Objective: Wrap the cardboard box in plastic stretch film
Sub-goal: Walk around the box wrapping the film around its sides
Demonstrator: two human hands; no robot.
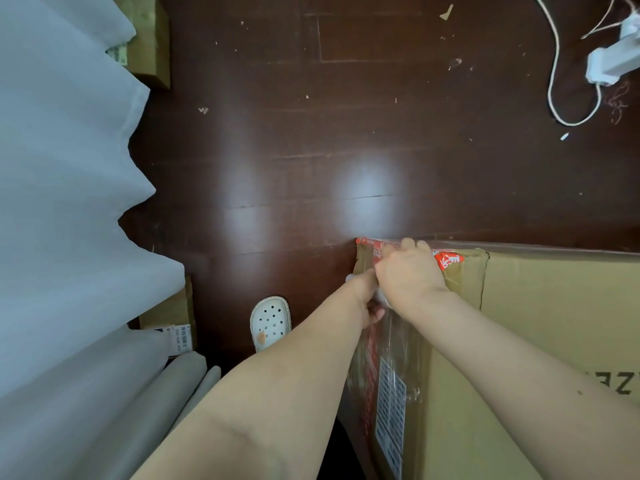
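My left hand (367, 301) grips a whitish roll of clear plastic stretch film (350, 278) while my right hand (408, 275) curls over the big brown cardboard box (554, 327) at its taped corner.

Home rm, doubling as packing spot. Dark reddish-brown wood plank floor (277, 133) w/ scraps. Pale sheer curtain (62, 168) down left side. White perforated slipper (270, 322) nr centre. White power strip (613, 60) + white cable (553, 81) far right. Small brown cardboard boxes w/ barcode labels (173, 317) at left. Large tan cardboard box (536, 323), clear plastic film (398, 341) on its left end, nr right.
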